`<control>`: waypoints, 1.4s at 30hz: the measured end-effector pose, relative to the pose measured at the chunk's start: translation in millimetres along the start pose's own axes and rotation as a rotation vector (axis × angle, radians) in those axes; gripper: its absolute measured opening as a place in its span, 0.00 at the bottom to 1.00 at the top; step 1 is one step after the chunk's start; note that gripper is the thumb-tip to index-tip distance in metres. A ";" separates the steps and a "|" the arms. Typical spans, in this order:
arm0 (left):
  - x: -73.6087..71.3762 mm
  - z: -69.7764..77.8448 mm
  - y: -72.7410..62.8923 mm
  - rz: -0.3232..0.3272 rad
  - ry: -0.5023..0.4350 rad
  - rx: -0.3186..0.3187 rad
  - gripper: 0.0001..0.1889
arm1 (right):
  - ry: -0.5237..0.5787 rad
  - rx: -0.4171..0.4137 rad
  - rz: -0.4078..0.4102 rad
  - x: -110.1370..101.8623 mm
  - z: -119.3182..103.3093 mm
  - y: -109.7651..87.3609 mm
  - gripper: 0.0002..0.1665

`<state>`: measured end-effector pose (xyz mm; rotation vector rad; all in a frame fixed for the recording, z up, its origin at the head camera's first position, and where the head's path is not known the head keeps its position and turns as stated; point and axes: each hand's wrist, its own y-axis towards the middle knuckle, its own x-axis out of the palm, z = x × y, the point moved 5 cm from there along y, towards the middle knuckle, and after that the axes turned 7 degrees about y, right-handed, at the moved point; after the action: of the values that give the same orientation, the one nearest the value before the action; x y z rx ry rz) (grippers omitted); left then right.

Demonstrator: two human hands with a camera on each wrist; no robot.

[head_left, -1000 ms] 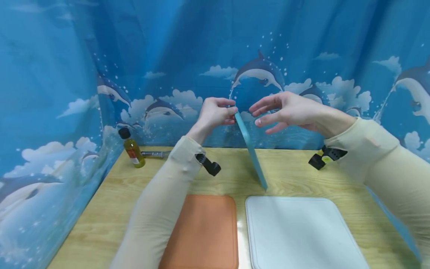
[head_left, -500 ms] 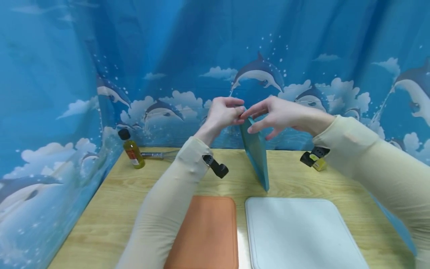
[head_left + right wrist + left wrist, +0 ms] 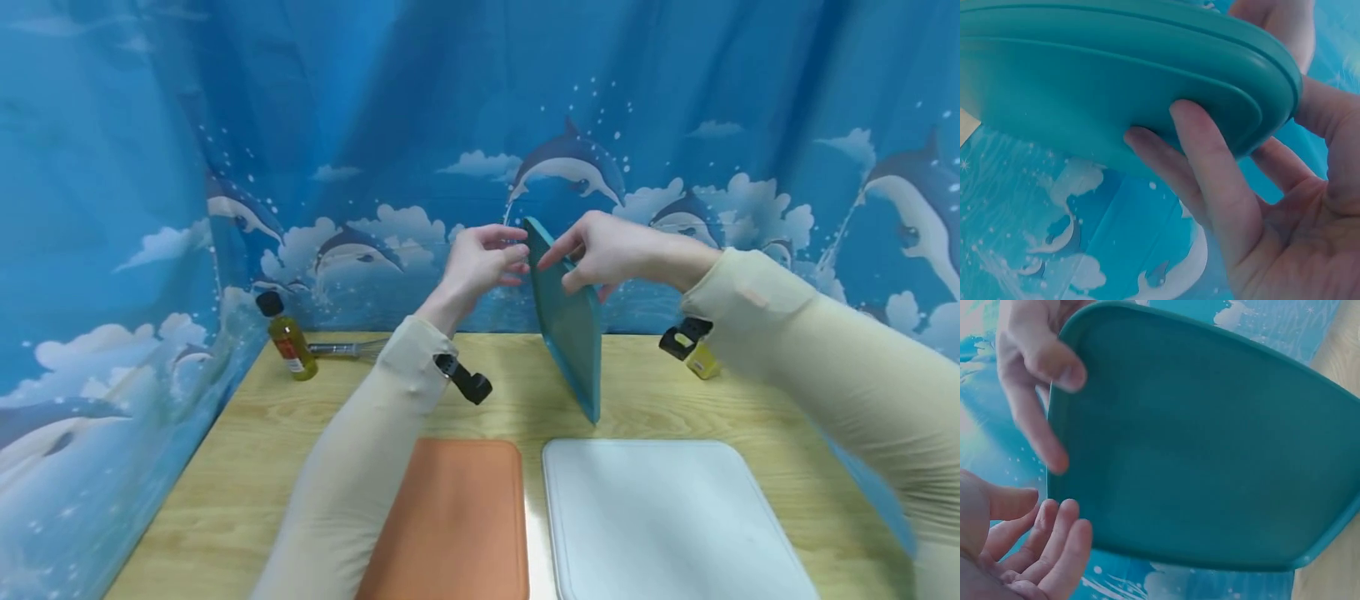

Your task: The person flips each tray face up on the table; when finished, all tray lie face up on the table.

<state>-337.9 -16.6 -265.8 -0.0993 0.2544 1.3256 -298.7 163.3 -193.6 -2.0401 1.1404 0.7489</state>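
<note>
- Head view: from where I'm standing, the person is holding a teal tray on edge over the far middle of the bench; whether its lowest corner is touching the wood, I cannot tell. The right hand is gripping the tray's upper edge. The left hand is hovering just left of it, fingers loosely bent. An orange board and a white board are lying nearer; a bottle and a whisk are sitting far left.
- Left wrist view: the right thumb is pressing over the rim near a corner. The left fingertips are overlapping the next corner, thumb apart, so that hand is clasping nothing; I cannot tell whether they are touching.
- Right wrist view: two fingers are bracing the tray's smooth underside. I am judging the hold one-cornered: should the thumb slip, the tray could swing and drop, its low corner knocking the white board.
</note>
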 end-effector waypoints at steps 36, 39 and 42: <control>13.8 -179.9 -15.3 -0.154 -0.138 -0.469 0.27 | 0.344 -0.010 0.138 -26.7 109.3 -55.4 0.45; 12.3 -187.8 -17.1 -0.149 -0.205 -0.492 0.26 | 0.364 -0.016 0.140 -21.6 117.8 -54.2 0.44; 9.7 -194.0 -18.5 -0.140 -0.229 -0.501 0.25 | 0.400 -0.019 0.143 -17.1 127.5 -53.1 0.44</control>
<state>-342.5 -53.8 -457.3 -0.3779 -0.2789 1.2240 -279.5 291.6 -243.7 -2.2022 1.5186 0.4254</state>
